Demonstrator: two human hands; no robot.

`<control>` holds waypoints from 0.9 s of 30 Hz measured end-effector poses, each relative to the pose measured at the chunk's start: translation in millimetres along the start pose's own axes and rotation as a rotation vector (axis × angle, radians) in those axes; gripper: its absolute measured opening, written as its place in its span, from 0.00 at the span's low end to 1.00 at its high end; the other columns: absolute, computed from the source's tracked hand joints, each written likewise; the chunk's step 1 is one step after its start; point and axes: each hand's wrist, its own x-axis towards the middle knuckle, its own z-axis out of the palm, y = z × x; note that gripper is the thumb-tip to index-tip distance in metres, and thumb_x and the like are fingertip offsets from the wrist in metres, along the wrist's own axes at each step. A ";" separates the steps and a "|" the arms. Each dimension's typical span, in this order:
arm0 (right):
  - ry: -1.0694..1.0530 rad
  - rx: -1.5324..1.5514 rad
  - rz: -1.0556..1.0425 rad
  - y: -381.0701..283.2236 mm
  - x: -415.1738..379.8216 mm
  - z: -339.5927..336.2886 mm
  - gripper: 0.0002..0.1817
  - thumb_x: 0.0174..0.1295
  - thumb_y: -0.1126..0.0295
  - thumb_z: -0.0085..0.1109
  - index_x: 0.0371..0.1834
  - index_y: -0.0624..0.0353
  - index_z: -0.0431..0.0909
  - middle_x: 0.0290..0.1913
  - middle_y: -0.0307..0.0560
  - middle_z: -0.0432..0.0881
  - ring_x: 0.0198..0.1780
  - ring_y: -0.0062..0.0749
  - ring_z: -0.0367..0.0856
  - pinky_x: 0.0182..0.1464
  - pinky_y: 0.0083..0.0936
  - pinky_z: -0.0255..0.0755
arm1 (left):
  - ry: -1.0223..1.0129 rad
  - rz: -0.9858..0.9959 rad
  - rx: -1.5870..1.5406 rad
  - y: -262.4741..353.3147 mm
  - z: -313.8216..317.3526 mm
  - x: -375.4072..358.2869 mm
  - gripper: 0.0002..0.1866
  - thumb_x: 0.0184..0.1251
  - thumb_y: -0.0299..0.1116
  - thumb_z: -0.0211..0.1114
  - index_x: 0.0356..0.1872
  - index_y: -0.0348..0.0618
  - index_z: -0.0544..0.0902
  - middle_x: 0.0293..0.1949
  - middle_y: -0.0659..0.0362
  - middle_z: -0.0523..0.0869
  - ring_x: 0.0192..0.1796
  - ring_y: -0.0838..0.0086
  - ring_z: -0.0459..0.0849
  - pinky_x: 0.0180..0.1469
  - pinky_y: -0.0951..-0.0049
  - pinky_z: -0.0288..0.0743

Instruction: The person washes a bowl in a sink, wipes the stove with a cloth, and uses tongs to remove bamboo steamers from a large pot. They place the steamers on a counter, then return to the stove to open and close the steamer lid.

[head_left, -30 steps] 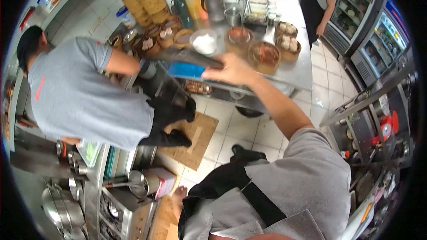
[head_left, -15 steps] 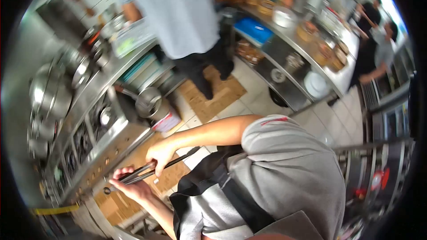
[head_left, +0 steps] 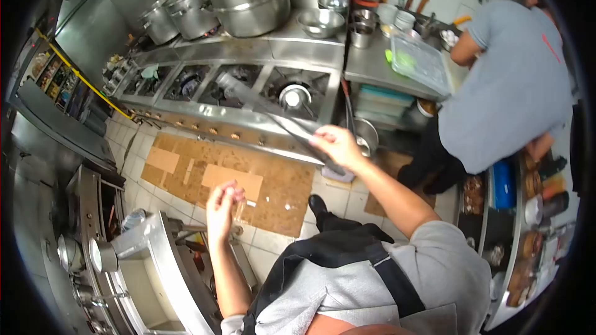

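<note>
My right hand [head_left: 338, 147] is closed around a long dark utensil [head_left: 280, 125], blurred by motion, which slants across the front of the stove [head_left: 214, 111]. The utensil's far end lies over the burners and its near end points down toward the floor. My left hand [head_left: 221, 214] is raised apart from it, over the cardboard, with its fingers curled together; whatever may be between them is too small to make out.
Large steel pots [head_left: 248, 9] and bowls [head_left: 320, 23] stand behind the burners. At the right a co-worker in a grey shirt [head_left: 506, 80] bends over a counter with a clear tray [head_left: 419, 62]. Cardboard [head_left: 285, 192] covers the floor; a steel basin unit [head_left: 139, 285] is at lower left.
The view has swung toward the stove. My left hand has let go of the dark utensil and moved away from it, while my right hand still holds it, now stretched out over the stove.
</note>
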 end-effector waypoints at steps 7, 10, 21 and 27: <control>0.374 0.126 -0.327 -168.7 234.6 -162.5 0.11 0.72 0.61 0.58 0.51 0.53 0.81 0.24 0.26 0.71 0.22 0.10 0.64 0.22 0.12 0.57 | -0.068 -0.192 0.081 -44.6 -16.5 83.9 0.19 0.72 0.38 0.65 0.53 0.32 0.80 0.40 0.58 0.87 0.40 0.77 0.83 0.47 0.74 0.78; 0.496 0.121 -0.415 -254.4 313.5 -205.8 0.18 0.74 0.57 0.52 0.57 0.56 0.78 0.25 0.26 0.66 0.17 0.08 0.55 0.17 0.12 0.45 | 0.019 -0.214 0.151 -31.6 -11.1 118.1 0.17 0.71 0.35 0.65 0.51 0.29 0.80 0.38 0.57 0.86 0.38 0.76 0.83 0.45 0.74 0.78; 0.590 0.189 -0.237 -284.9 478.5 -289.8 0.16 0.73 0.53 0.52 0.50 0.53 0.76 0.25 0.34 0.69 0.17 0.15 0.59 0.17 0.19 0.52 | -0.010 -0.296 0.074 -77.0 -44.6 205.1 0.15 0.71 0.32 0.65 0.49 0.30 0.81 0.36 0.56 0.86 0.36 0.74 0.83 0.42 0.74 0.79; 0.847 0.061 -0.193 -252.5 493.5 -277.6 0.18 0.73 0.51 0.53 0.51 0.53 0.79 0.25 0.34 0.74 0.17 0.15 0.66 0.18 0.17 0.59 | -0.114 -0.312 0.162 -95.6 -84.9 275.6 0.15 0.71 0.33 0.65 0.49 0.30 0.80 0.37 0.57 0.86 0.36 0.74 0.83 0.44 0.74 0.79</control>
